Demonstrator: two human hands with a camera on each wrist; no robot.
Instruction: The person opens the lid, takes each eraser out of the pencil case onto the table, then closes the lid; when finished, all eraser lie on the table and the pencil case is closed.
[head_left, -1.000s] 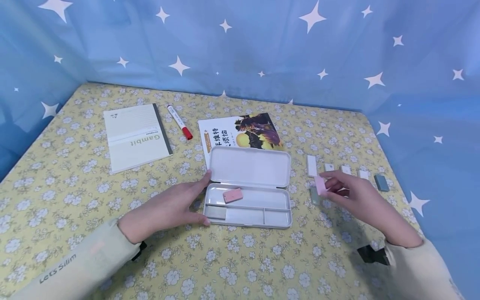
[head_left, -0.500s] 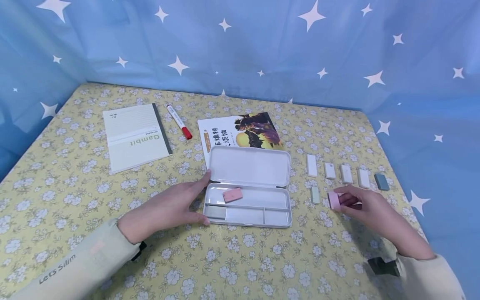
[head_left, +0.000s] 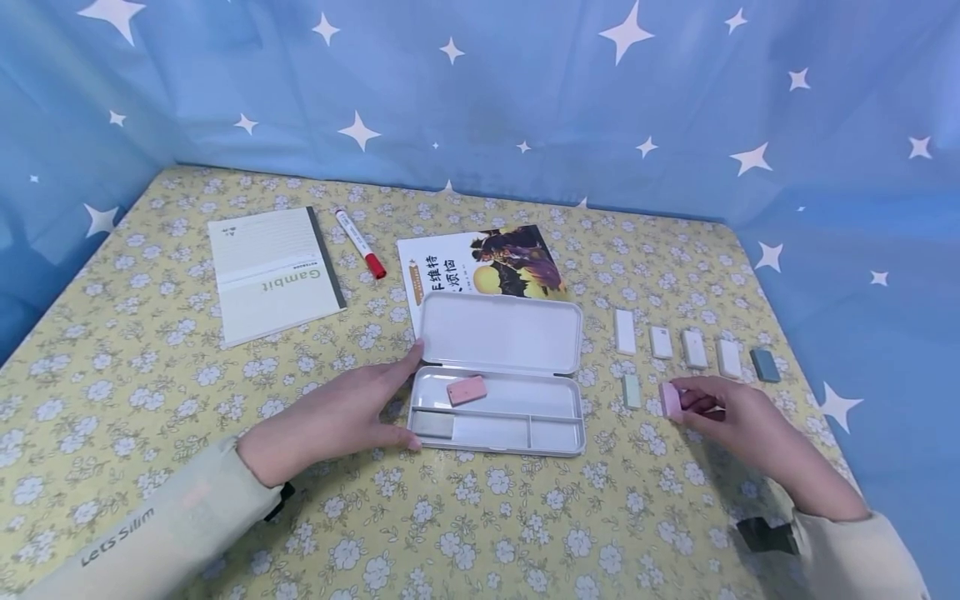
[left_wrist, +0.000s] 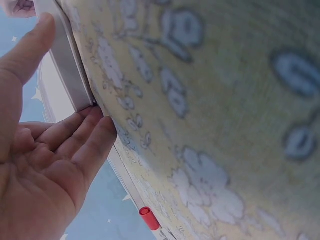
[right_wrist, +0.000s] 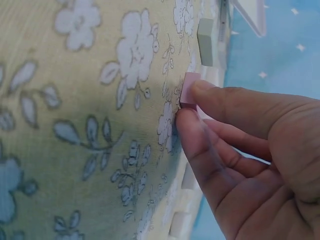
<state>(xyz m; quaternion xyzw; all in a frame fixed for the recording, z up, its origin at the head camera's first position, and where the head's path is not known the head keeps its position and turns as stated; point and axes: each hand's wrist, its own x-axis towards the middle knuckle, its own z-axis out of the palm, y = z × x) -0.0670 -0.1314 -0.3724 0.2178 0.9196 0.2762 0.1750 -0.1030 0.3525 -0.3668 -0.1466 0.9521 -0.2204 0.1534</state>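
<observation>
My right hand (head_left: 731, 408) pinches a small pink eraser (head_left: 671, 402) between thumb and fingertips, low at the tabletop to the right of a pale green eraser (head_left: 632, 392). In the right wrist view the pink eraser (right_wrist: 189, 90) stands at the tips of thumb and forefinger. With its lid raised, a white pencil case (head_left: 491, 432) lies in the middle; a salmon-pink eraser (head_left: 467, 390) sits in its back compartment and a grey piece (head_left: 433, 426) in the front left one. Fingers extended and thumb spread, my left hand (head_left: 337, 421) touches the case's left side.
Behind the right hand is a row of white erasers (head_left: 694, 348) ending in a dark teal eraser (head_left: 765, 365). A picture book (head_left: 480, 262) lies partly under the case lid. Farther left are a red-capped marker (head_left: 360, 242) and a notebook (head_left: 273, 275).
My right hand has carried the pink eraser right and slightly nearer, from over the green eraser down to the tabletop beside it. The left hand and the case have stayed put.
</observation>
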